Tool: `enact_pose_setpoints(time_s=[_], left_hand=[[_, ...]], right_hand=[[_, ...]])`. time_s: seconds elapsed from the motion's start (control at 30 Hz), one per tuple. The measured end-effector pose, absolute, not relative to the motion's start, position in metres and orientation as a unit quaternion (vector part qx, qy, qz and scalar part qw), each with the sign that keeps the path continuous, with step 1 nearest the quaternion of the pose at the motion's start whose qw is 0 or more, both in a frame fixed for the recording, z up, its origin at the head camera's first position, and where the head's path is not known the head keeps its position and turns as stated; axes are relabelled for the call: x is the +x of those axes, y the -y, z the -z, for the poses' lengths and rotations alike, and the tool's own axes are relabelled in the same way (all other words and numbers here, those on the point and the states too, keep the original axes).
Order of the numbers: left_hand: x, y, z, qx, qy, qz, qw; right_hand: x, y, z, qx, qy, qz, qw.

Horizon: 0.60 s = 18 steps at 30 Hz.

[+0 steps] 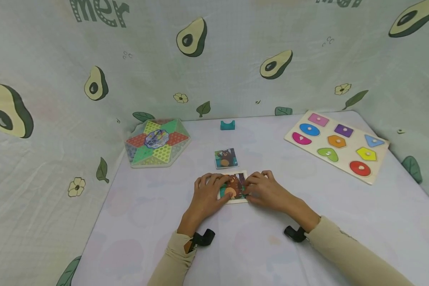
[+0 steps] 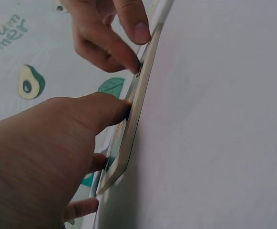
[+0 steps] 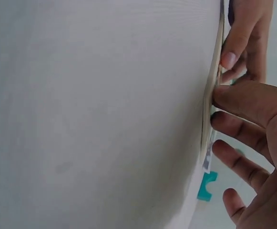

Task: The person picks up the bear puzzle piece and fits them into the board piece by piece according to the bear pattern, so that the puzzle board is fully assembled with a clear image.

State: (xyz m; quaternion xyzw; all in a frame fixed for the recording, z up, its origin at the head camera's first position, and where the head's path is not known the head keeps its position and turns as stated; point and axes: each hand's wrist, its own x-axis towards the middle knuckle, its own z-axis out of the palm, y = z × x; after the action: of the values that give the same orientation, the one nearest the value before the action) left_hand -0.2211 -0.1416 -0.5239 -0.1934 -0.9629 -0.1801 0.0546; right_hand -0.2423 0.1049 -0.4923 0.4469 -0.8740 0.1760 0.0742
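A small bear puzzle [image 1: 233,186] in a pale wooden frame lies flat on the table between both hands. My left hand [image 1: 208,196] rests over its left side, thumb on the picture and the other fingers spread toward the far edge. In the left wrist view the thumb of the left hand [image 2: 57,129] touches the board [image 2: 137,107] from above. My right hand [image 1: 268,192] touches the puzzle's right side with its fingertips. In the right wrist view, thumb and forefinger of the right hand [image 3: 252,124] meet the board [image 3: 209,109], its other fingers apart from it. The fingertips hide part of the picture.
Just beyond the puzzle lies a square bear picture card [image 1: 226,158]. A teal notched block [image 1: 227,125] stands farther back. A patterned hexagonal box [image 1: 157,142] lies at the back left, a shape-peg board [image 1: 337,147] at the right. An avocado-print cloth [image 1: 228,59] hangs behind the table.
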Motion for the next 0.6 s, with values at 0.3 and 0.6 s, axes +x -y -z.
enact_pose_setpoints(time_s=[0.3,0.6], left_hand=[[-0.22,0.112,0.528,-0.161,0.972,0.137,0.104],[-0.217,0.106,0.528,-0.114,0.979,0.141,0.089]], right_hand=[[-0.234,-0.132,0.492,0.368,0.894,-0.25,0.06],[-0.231,-0.158,0.494,0.351,0.894,-0.268,0.078]])
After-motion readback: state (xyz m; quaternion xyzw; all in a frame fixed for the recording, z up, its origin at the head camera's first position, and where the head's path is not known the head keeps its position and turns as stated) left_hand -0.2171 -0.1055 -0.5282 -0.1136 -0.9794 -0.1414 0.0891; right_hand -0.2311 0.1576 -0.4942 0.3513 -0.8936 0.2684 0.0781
